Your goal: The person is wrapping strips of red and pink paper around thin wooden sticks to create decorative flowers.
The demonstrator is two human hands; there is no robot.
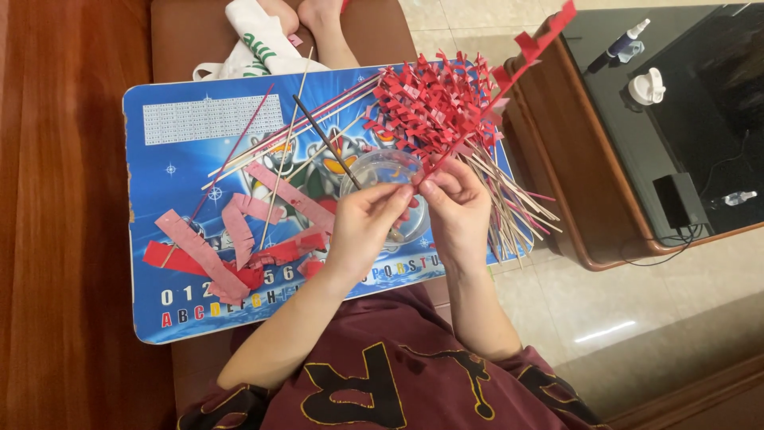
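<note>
My left hand [364,224] pinches a thin dark stick [325,139] that slants up and to the left over the blue lap board [167,159]. My right hand [459,209] grips the lower end of a stick tipped with red fringed paper, at the base of a big bunch of such sticks [434,107]. A clear round plastic bowl [382,169] sits on the board just behind both hands. Fringed strips of red and pink paper [231,251] lie on the board to the left of my left hand.
Loose bare sticks [274,147] lie across the board, and more fan out over its right edge [517,215]. A dark glass-topped table [684,119] with small bottles and a black box stands to the right. A white bag [255,40] and bare feet lie beyond the board.
</note>
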